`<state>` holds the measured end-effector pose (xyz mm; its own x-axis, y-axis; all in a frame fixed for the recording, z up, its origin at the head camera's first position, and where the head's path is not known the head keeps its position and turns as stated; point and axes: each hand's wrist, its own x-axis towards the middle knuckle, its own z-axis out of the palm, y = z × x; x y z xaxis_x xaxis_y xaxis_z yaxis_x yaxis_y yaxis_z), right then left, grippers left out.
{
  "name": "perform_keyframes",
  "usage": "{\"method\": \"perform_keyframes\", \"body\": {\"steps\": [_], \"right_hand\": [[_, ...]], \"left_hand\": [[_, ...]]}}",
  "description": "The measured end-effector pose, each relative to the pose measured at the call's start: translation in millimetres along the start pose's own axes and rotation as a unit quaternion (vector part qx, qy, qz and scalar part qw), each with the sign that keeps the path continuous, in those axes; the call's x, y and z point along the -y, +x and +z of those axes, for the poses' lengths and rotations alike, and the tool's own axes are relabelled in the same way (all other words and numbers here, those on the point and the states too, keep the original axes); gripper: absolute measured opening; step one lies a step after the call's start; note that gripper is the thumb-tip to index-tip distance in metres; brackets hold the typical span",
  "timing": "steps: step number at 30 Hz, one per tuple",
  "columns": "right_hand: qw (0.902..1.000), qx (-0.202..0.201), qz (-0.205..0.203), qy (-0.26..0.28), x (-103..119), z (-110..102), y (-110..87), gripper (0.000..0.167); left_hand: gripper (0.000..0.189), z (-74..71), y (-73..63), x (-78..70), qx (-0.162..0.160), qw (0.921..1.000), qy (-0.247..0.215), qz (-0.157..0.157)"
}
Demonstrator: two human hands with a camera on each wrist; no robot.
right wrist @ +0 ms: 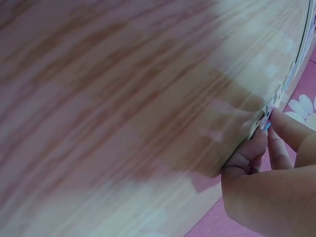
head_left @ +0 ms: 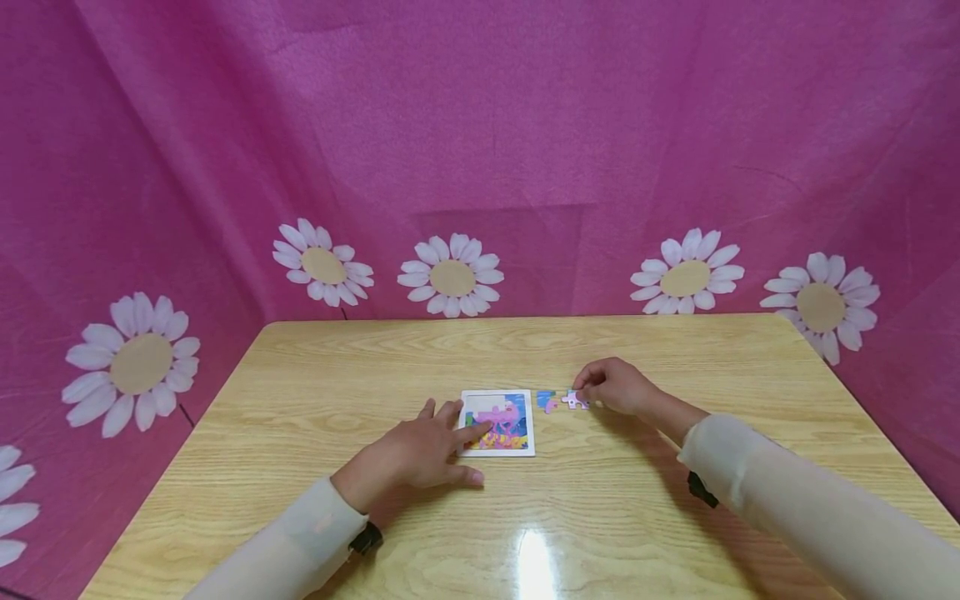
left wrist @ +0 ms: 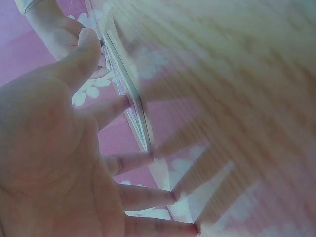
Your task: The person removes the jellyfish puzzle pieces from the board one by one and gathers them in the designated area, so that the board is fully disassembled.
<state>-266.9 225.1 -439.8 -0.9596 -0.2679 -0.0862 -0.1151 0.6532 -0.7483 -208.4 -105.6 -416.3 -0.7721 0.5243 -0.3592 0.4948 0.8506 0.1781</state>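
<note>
A small jigsaw puzzle in a white square frame point(head_left: 532, 429) lies on the table, showing a pink, blue and yellow picture with a pale unfilled area at its upper left. My left hand point(head_left: 423, 450) is spread, its index finger resting on the picture and other fingers at the frame's left edge. To the right of the frame lies a blue and pink puzzle piece point(head_left: 545, 401). Beside that, my right hand point(head_left: 617, 387) pinches a pink and white puzzle piece point(head_left: 573, 401) at the table surface. In the right wrist view the fingers point(right wrist: 247, 153) partly hide this piece.
The wooden table point(head_left: 360, 367) has a light grain and a bright reflection near its front. Behind it and at the sides hangs a pink cloth point(head_left: 487, 125) printed with white daisies, close to the table's back edge.
</note>
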Motion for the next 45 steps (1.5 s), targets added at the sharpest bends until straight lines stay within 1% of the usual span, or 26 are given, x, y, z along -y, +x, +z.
{"method": "perform_keyframes", "body": {"steps": [7,12,24,31,41,45], "right_hand": [[1.0000,-0.001,0.002,-0.002,-0.6,0.8,0.3,0.004],[0.9999,-0.004,-0.003,-0.013,0.5,0.0,0.4,0.005],[0.9998,-0.009,0.005,-0.015,0.8,-0.4,-0.7,0.003],[0.9998,-0.003,0.019,-0.004,1.6,-1.6,0.1,0.004],[0.9998,0.010,-0.001,0.019,3.6,-6.5,1.4,0.009],[0.9998,0.006,-0.008,0.016,4.4,-8.1,2.3,0.009]], "left_hand": [[0.081,0.2,1.0,0.2,0.002,1.0000,0.000,-0.001],[0.080,0.2,0.8,0.5,0.003,1.0000,0.000,0.000],[0.081,0.5,2.9,2.3,0.003,1.0000,0.002,0.003],[0.078,1.1,2.1,2.2,-0.008,0.9998,0.013,0.011],[0.074,-5.9,1.5,-2.1,-0.015,0.9994,0.028,0.011],[0.072,-7.2,2.5,-2.6,-0.018,0.9991,0.036,0.013]]}}
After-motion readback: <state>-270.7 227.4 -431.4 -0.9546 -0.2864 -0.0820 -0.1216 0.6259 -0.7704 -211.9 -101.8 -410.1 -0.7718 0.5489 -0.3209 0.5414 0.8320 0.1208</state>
